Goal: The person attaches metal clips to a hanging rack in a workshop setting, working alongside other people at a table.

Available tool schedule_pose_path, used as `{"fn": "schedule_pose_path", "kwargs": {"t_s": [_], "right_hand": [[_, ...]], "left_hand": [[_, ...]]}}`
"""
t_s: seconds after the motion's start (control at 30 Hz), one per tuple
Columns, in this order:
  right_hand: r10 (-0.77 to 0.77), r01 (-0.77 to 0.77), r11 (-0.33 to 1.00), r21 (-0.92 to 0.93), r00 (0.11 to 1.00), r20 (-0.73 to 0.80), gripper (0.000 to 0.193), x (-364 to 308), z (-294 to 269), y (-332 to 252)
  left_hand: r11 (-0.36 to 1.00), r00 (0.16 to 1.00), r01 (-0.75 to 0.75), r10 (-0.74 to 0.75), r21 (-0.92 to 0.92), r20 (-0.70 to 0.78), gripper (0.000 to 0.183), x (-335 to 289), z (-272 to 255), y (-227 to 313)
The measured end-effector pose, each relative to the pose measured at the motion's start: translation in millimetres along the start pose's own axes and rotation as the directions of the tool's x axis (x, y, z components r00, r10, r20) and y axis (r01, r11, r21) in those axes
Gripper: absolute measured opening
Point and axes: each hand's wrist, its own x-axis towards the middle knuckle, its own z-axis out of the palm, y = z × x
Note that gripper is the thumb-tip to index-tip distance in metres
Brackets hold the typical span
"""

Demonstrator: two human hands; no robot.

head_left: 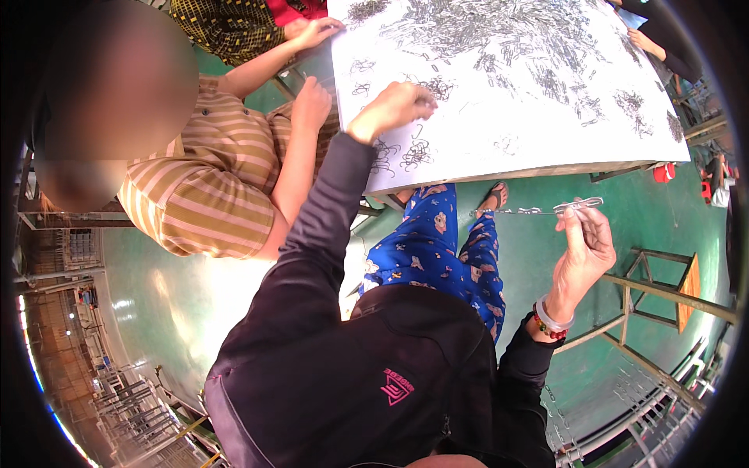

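Note:
My left hand [392, 109] is over the left part of the white tabletop [468, 148], among small piles of dark wire hooks [416, 154]. Its fingertips are smeared by motion, so I cannot tell whether they hold anything. Off the table's near edge, to the right, my right hand [583, 249] pinches a shiny metal chain [579, 206] by a long bright link. The chain's thin links stretch leftward from the fingers, above the green floor.
A large spread of dark metal pieces [499, 39] covers the far part of the table. A person in a striped shirt [211, 171] sits close at my left; other people's hands rest at the table's far edges. Metal frames [624, 304] stand at the lower right.

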Motion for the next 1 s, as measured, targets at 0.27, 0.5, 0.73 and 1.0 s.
{"fn": "schedule_pose_path", "kwargs": {"t_s": [0.27, 0.5, 0.73, 1.0], "right_hand": [[0.002, -0.002, 1.0, -0.019, 1.0, 0.003, 0.018, 3, 2, -2], [-0.016, 0.016, 0.999, -0.031, 1.0, 0.009, 0.018, 2, -6, -7], [-0.01, 0.01, 0.999, -0.041, 1.0, -0.006, 0.02, 0, -7, -12], [-0.01, 0.009, 1.0, -0.028, 1.0, -0.002, 0.021, -4, -6, -9]], "left_hand": [[0.919, 0.978, 0.084, -0.002, 0.386, -0.207, 0.015, -40, 57, -37], [0.942, 0.922, 0.184, -0.067, 0.281, -0.381, 0.014, -34, 44, -38], [0.891, 0.924, 0.243, -0.091, 0.384, -0.372, 0.014, -18, 51, -54], [0.973, 0.907, 0.115, -0.02, 0.202, -0.421, 0.012, 12, 18, -57]]}}
